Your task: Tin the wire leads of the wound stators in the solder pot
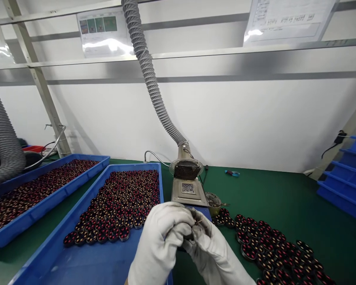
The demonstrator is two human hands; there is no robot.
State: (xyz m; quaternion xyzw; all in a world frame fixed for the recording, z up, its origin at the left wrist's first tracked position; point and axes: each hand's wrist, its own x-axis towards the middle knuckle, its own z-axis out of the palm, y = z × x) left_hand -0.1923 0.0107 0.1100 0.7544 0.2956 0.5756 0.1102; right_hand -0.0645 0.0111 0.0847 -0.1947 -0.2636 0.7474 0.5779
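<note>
My left hand (163, 233), in a white glove, is closed at the lower middle of the view, its fingers curled against those of my right hand (206, 241). The right hand wears a white glove with dark smudges on its fingertips and is closed too. Between the fingertips sits a small dark piece (195, 222), mostly hidden by the gloves, so its shape cannot be made out. Just beyond the hands stands a metal device (190, 192) with a square patterned plate, below a fume hood (187, 168) on a grey ribbed hose (154, 89).
A blue tray (77, 261) with many round black-and-red parts (121, 198) lies left; another filled blue tray (32, 215) is farther left. Loose round parts (273, 249) spread at right. A small cup (213, 200), blue-handled cutters (232, 173) and stacked blue trays (344, 190) stand on the green table (261, 194).
</note>
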